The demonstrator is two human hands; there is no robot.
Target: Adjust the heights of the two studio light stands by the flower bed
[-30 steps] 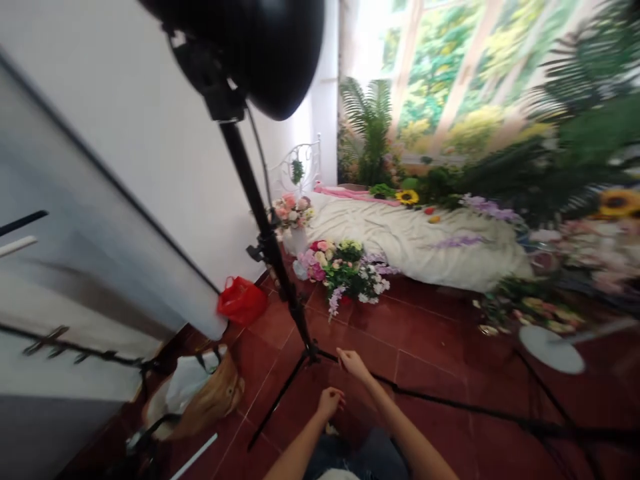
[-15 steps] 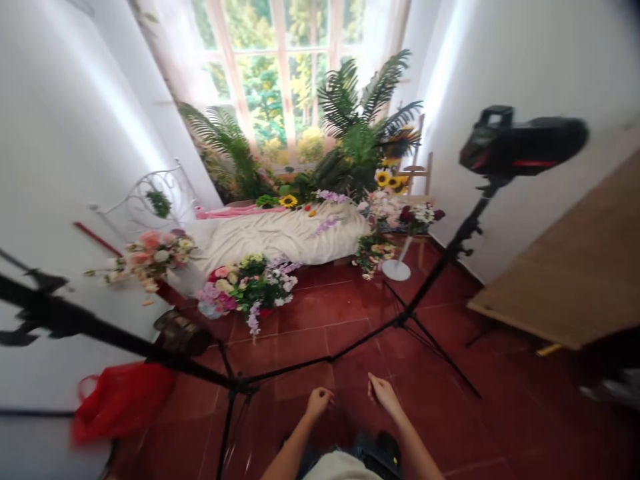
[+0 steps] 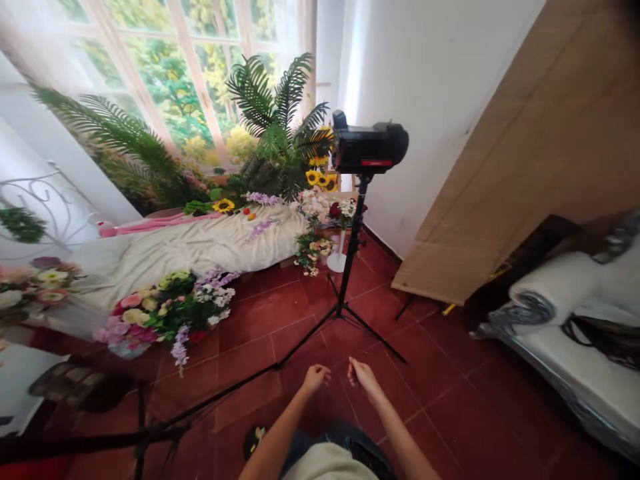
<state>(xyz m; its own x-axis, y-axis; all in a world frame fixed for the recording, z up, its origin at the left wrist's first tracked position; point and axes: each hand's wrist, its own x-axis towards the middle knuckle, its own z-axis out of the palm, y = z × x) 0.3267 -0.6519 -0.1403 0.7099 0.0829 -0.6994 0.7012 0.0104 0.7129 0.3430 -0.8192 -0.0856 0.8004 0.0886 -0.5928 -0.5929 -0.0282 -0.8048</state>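
Head view shows me one black, red-marked device (image 3: 373, 148); left hand (image 3: 316, 378) and right hand (image 3: 363, 377) curl, fingers together or apart I cannot tell.

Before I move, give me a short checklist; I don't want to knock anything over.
1. Left hand free: ok, no object visible in its curled fingers.
2. Right hand free: ok, likewise nothing visible in it.
3. Black stand upright: ok, with the black device on top.
4. Floor ahead free of obstacles: not ok, the stand's legs spread over the red tiles.
5. Device locked tight on the stand: cannot tell, the joint is too small to judge.
6. White sofa clear of both hands: ok, it's well off to the right.
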